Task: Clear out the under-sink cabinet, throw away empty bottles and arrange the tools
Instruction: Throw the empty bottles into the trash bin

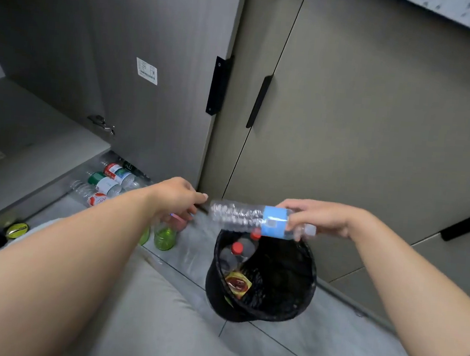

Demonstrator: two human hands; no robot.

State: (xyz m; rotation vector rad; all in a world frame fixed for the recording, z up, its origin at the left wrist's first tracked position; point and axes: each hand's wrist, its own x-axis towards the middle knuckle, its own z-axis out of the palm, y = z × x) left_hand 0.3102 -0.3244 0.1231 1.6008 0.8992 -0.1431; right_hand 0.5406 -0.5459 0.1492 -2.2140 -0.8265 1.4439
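Now, bottle (239,214) in R hand (319,217), L hand (174,198) at base

A water bottle (241,217) is held crosswise above the rear rim of a trash bin (303,293), gripped at its cap end by the right hand (321,219), with the left hand (177,201) just beside its base. The bin is set on the floor (282,354) before closed cabinet doors (376,134); discarded bottles (239,253) and a wrapper (237,283) are contained in it. An upright bottle (164,238) is placed left of the bin, and farther left a row of lying bottles (107,182) is lined along the open cabinet's (17,128) front.
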